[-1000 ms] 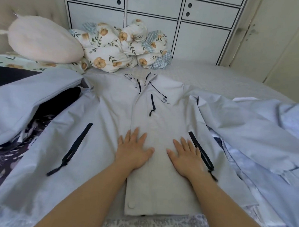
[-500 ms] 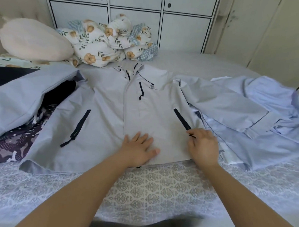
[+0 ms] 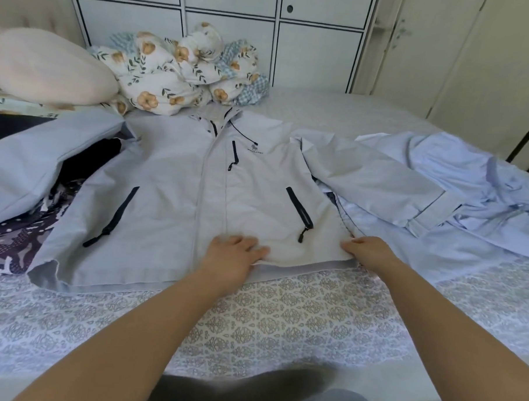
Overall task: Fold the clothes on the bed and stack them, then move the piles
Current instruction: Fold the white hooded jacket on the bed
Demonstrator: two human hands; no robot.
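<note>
A light grey zip jacket (image 3: 172,190) lies front-up on the bed (image 3: 282,322), its sleeves spread to both sides. My left hand (image 3: 233,252) rests flat on the bottom hem beside the centre placket, fingers pointing right. My right hand (image 3: 367,250) is at the jacket's right hem corner with its fingers curled onto the edge of the fabric. The hem between my hands is slightly raised off the patterned cover. A crumpled light blue shirt (image 3: 476,182) lies under and beyond the right sleeve.
A dark patterned garment (image 3: 9,246) and a black one (image 3: 92,159) lie under the left sleeve. A floral duvet (image 3: 177,75) and a pink pillow (image 3: 48,66) sit at the head of the bed. White cupboards (image 3: 234,41) stand behind.
Both hands have slid down the jacket's front to its hem. My right hand went from lying flat to curling at the right hem corner. The view has drawn back.
</note>
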